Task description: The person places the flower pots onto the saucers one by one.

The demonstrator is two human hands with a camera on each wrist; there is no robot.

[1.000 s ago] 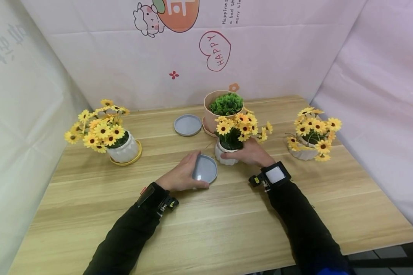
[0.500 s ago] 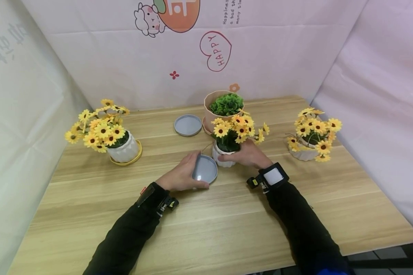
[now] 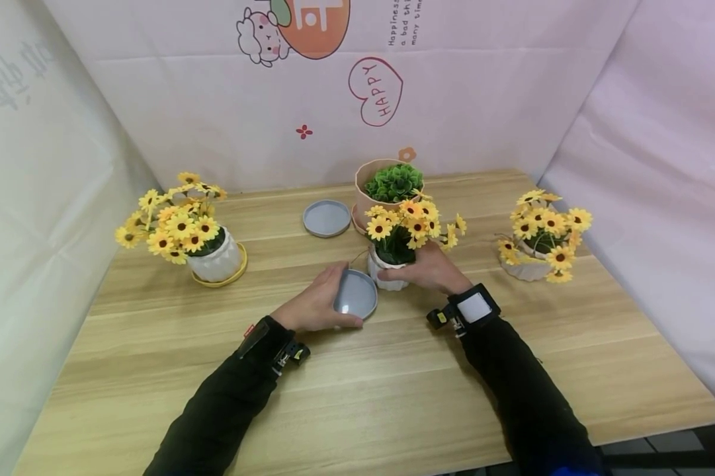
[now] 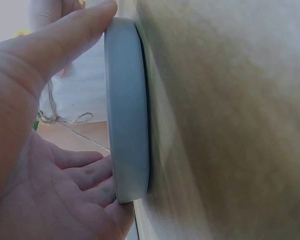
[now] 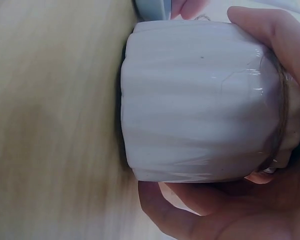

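Note:
My left hand (image 3: 317, 303) holds a small grey-blue saucer (image 3: 358, 296) by its rim, thumb on the near side and fingers on the far side. In the left wrist view the saucer (image 4: 127, 110) lies flat on the table. Just right of it, my right hand (image 3: 426, 270) grips a white ribbed pot (image 5: 195, 105) of yellow daisy-like flowers (image 3: 413, 223). Twine circles the pot's neck, and a loose bow (image 4: 65, 119) shows in the left wrist view. The pot stands upright beside the saucer, its base at the tabletop.
Another grey saucer (image 3: 327, 219) lies farther back. Beside it, a pink pot (image 3: 366, 201) holds a green plant (image 3: 397, 183). A white flowerpot (image 3: 217, 259) sits tilted on a yellow saucer (image 3: 242, 266) at left. Another flowerpot (image 3: 526, 270) stands at right. Cloth walls (image 3: 482, 99) surround the wooden table (image 3: 345, 410).
My right hand has shifted the white flowerpot slightly left and nearer, closer to the saucer, then stayed nearly still. My left hand and the saucer have kept their place.

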